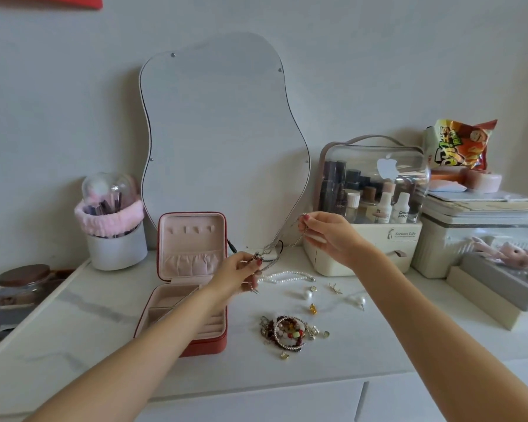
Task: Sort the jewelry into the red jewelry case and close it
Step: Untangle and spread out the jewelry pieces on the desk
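The red jewelry case [192, 236] stands open on the white countertop, its pink-lined lid upright. A silver chain necklace [282, 243] stretches in the air between my hands. My left hand [238, 277] pinches its pendant end just right of the case. Higher up, my right hand [326, 234] pinches the other end. Below them lie a pearl bracelet [288, 276], two pearl earrings [308, 293] [359, 300], small gold pieces [313, 309] and a heap of beaded bracelets and rings [288, 332].
A wavy mirror [223, 141] leans on the wall behind the case. A brush holder [115, 239] stands at the left, a jar [23, 284] farther left. A cosmetics organizer [369, 205], a storage box [482, 239] and a snack bag [457, 144] fill the right.
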